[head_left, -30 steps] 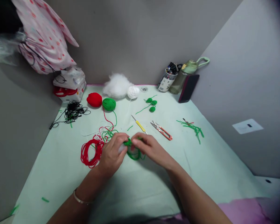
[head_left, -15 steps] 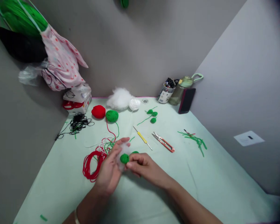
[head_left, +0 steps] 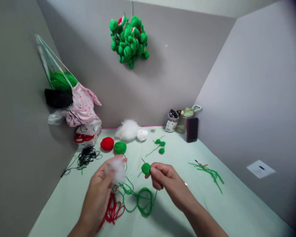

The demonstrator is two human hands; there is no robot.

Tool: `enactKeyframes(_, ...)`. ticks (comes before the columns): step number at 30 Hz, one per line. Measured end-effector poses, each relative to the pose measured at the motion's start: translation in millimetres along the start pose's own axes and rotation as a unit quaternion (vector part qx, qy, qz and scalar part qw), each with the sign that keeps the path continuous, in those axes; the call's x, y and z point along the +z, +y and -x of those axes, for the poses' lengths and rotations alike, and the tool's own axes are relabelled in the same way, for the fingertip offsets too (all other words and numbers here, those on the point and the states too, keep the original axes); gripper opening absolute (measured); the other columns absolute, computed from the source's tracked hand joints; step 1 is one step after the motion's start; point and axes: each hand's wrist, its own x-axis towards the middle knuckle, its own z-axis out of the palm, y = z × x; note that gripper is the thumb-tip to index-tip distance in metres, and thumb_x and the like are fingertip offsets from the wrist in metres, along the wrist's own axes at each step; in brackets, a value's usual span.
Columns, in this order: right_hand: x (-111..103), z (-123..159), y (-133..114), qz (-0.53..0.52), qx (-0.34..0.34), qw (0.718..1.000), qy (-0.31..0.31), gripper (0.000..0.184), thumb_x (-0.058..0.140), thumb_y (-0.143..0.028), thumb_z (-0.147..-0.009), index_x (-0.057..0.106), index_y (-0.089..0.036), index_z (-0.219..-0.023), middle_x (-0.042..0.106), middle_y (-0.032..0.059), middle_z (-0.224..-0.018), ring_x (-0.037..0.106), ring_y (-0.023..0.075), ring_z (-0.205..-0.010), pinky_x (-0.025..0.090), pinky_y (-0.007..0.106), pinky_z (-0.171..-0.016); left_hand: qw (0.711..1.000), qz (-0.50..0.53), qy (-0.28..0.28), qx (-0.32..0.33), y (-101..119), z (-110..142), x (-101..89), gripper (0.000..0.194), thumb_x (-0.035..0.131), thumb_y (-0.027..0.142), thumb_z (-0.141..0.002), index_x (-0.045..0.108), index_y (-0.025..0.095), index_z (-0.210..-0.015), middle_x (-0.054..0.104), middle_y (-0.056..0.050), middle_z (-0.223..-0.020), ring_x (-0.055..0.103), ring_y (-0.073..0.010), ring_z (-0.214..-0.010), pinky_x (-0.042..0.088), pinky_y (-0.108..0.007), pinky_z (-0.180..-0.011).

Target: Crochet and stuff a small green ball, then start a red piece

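Observation:
A tuft of white stuffing [head_left: 118, 170] lies in my left hand [head_left: 98, 191], held under the thumb with the fingers curled behind it. In my right hand [head_left: 167, 181] I pinch a small round green crocheted piece [head_left: 146, 168] between thumb and fingers, apart from the left hand. Below the hands a loop of green yarn [head_left: 145, 202] rests on the table, with a strand rising toward my right hand. A coil of red yarn [head_left: 113, 209] lies partly behind my left wrist. The crochet hook's tip shows just above the green piece; the rest is hidden.
Behind my hands sit a red yarn ball [head_left: 107, 144], a green yarn ball [head_left: 120, 147], white stuffing [head_left: 128, 130] and small green crocheted pieces [head_left: 161, 150]. Tangled black cord [head_left: 86, 157] lies left, green scraps [head_left: 209, 171] right. A phone [head_left: 192, 130] leans near a bottle [head_left: 181, 125]. Green crocheted figures [head_left: 129, 42] hang above.
My hands have moved apart: the right carries the green piece away, the left keeps the white stuffing. The view has tilted up, bringing the hanging green figures into sight.

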Motion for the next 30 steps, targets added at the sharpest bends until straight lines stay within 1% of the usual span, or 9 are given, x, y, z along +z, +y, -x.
enactKeyframes(4,2,-11,-35,0.146,-0.076,0.984,0.073,0.036,0.062,-0.046,-0.093,0.062,-0.017,-0.072,0.046,-0.0033,-0.064,0.037,0.0111,-0.061,0.027,0.025,-0.055,0.996,0.041,0.029,0.077,41,-4,19.2,0.048,0.09,0.02,-0.066,0.07,0.025,-0.109,0.078,0.002,-0.093,0.064,-0.0079,-0.057,0.05,-0.014,-0.053)
enactKeyframes(6,7,-14,-43,0.175,-0.089,0.976,0.096,0.036,0.06,-0.043,-0.093,0.057,-0.018,-0.068,0.045,-0.0034,-0.063,0.036,0.011,-0.059,0.027,0.025,-0.053,0.997,0.025,-0.021,0.066,45,-3,26.9,0.039,0.09,0.027,-0.069,0.07,0.024,-0.102,0.075,0.003,-0.084,0.056,-0.0062,-0.051,0.045,-0.014,-0.049)
enactKeyframes(8,13,-16,-44,0.19,-0.095,0.971,0.113,0.032,0.059,-0.038,-0.091,0.054,-0.019,-0.066,0.043,-0.0044,-0.059,0.034,0.0105,-0.057,0.026,0.026,-0.052,0.992,-0.019,-0.111,0.061,42,-3,31.0,0.031,0.09,0.037,-0.071,0.073,0.022,-0.091,0.072,0.001,-0.083,0.058,-0.0087,-0.057,0.046,-0.016,-0.052)
enactKeyframes(10,16,-17,-43,0.206,-0.109,0.964,0.125,0.028,0.059,-0.033,-0.088,0.054,-0.019,-0.065,0.043,-0.0047,-0.058,0.035,0.0106,-0.056,0.027,0.026,-0.053,0.969,-0.1,-0.208,0.083,37,-5,32.6,0.024,0.087,0.039,-0.075,0.076,0.019,-0.081,0.069,-0.001,-0.086,0.06,-0.0119,-0.068,0.048,-0.018,-0.058)
enactKeyframes(12,16,-18,-40,0.223,-0.134,0.957,0.129,0.023,0.058,-0.028,-0.087,0.057,-0.018,-0.066,0.048,-0.0037,-0.059,0.04,0.0112,-0.057,0.03,0.025,-0.055,0.946,-0.169,-0.253,0.113,32,-8,33.4,0.017,0.084,0.035,-0.08,0.078,0.019,-0.081,0.067,-0.002,-0.087,0.061,-0.0145,-0.076,0.048,-0.019,-0.065)
enactKeyframes(17,10,-18,-34,0.28,-0.226,0.925,0.124,0.017,0.053,-0.013,-0.085,0.057,-0.019,-0.069,0.055,-0.0032,-0.062,0.049,0.0109,-0.057,0.034,0.022,-0.055,0.956,-0.192,-0.176,0.139,21,-14,32.8,0.027,0.08,0.029,-0.081,0.072,0.024,-0.106,0.072,-0.003,-0.099,0.067,-0.0207,-0.092,0.053,-0.024,-0.078)
enactKeyframes(22,6,-17,-34,0.361,-0.312,0.873,0.104,0.022,0.049,-0.017,-0.1,0.061,-0.019,-0.081,0.063,-0.0006,-0.068,0.056,0.0118,-0.059,0.041,0.022,-0.058,0.945,-0.241,-0.164,0.148,14,-20,25.8,0.021,0.074,0.029,-0.086,0.069,0.023,-0.105,0.072,-0.003,-0.098,0.069,-0.0203,-0.089,0.054,-0.024,-0.076)
enactKeyframes(27,3,-13,-34,0.456,-0.318,0.829,0.06,0.021,0.043,-0.013,-0.1,0.06,-0.018,-0.089,0.065,0.0028,-0.072,0.058,0.0155,-0.062,0.042,0.025,-0.059,0.922,-0.307,-0.137,0.19,14,-24,18.7,0.015,0.069,0.024,-0.087,0.071,0.025,-0.103,0.072,-0.002,-0.098,0.069,-0.0207,-0.092,0.055,-0.025,-0.08)
enactKeyframes(30,2,-12,-35,0.461,-0.3,0.834,0.042,0.021,0.042,-0.014,-0.102,0.059,-0.019,-0.09,0.064,0.0025,-0.073,0.057,0.0159,-0.062,0.043,0.026,-0.06,0.892,-0.346,-0.147,0.249,15,-25,17.4,0.017,0.067,0.02,-0.088,0.075,0.027,-0.102,0.072,-0.004,-0.106,0.069,-0.0231,-0.102,0.053,-0.027,-0.088)
